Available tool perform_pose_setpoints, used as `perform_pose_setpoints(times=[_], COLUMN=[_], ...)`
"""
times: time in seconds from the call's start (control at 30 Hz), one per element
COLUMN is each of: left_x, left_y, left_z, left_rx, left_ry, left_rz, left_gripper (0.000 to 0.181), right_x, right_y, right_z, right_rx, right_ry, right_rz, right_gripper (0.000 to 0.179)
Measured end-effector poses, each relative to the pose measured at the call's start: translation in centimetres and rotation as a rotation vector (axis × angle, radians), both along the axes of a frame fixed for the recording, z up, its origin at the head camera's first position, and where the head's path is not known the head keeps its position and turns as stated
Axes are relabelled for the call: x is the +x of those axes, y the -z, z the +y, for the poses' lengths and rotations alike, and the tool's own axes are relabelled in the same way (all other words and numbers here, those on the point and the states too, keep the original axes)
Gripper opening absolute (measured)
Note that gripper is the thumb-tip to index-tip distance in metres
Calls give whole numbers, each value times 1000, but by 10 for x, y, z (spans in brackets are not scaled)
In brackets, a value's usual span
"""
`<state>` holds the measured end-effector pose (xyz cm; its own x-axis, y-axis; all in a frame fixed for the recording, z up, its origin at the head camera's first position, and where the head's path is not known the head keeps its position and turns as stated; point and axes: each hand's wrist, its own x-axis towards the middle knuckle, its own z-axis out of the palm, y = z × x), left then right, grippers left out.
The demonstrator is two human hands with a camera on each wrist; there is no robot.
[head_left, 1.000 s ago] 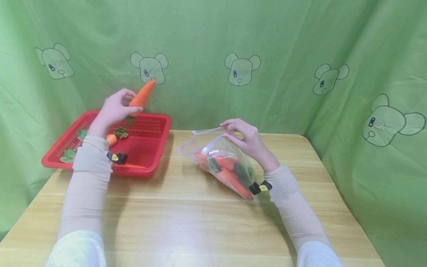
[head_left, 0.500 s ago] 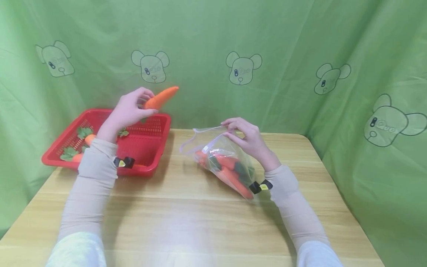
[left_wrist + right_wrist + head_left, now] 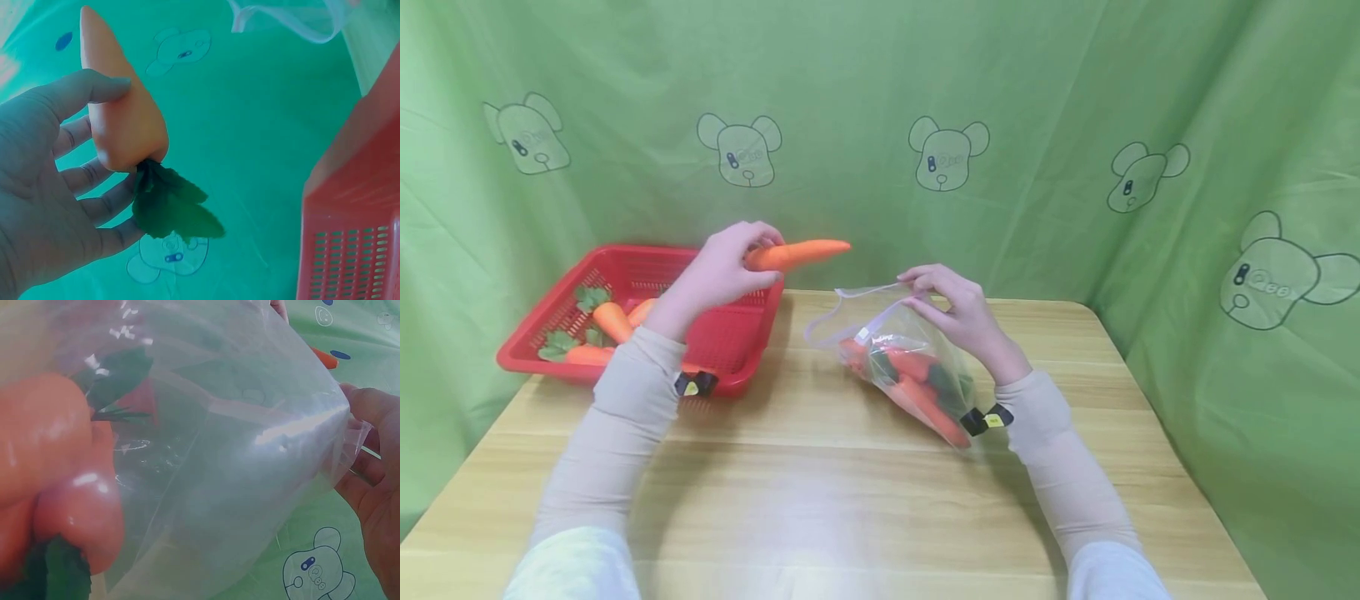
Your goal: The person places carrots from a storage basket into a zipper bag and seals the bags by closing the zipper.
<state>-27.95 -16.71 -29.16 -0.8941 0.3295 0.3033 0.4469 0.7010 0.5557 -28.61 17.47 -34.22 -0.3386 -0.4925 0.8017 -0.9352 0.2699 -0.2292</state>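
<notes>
My left hand (image 3: 726, 265) holds a toy-like orange carrot (image 3: 801, 252) in the air above the right part of the red basket (image 3: 760, 333), its tip pointing right. In the left wrist view, thumb and fingers pinch the carrot (image 3: 128, 119) near its thick end, and green leaves (image 3: 172, 203) hang below. My right hand (image 3: 958, 308) pinches the upper edge of a clear zip bag (image 3: 880, 304), whose mouth gapes to the left. Several carrots (image 3: 928, 408) with green leaves lie inside the bag. Through the plastic, the right wrist view shows carrots (image 3: 81, 512) close up.
Several more carrots (image 3: 612, 321) lie in the basket's left part, some hidden behind the left forearm. Basket and bag stand apart on a wooden table (image 3: 820, 500). A green curtain (image 3: 850, 100) with printed bear heads hangs behind and along the right side.
My left hand has carried the carrot right and somewhat down toward the bag, and the carrot has turned from steep to nearly level. The right hand and bag have stayed in place.
</notes>
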Motion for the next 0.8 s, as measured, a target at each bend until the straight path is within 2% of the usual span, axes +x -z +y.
perform_pose_setpoints(times=[0.47,0.63,0.8], left_x=[10,10,10], left_y=[16,22,27], left_z=[30,42,56], left_rx=[-183,-221,-214], left_ry=[49,70,93], left_rz=[72,78,82], left_gripper=[39,39,42], right_x=[-1,0,0], right_y=[0,0,1], right_z=[-1,-1,-2], right_rx=[-3,5,3], right_ry=[-5,-15,-16], right_rz=[-1,-10,-16], right_gripper=[16,10,15])
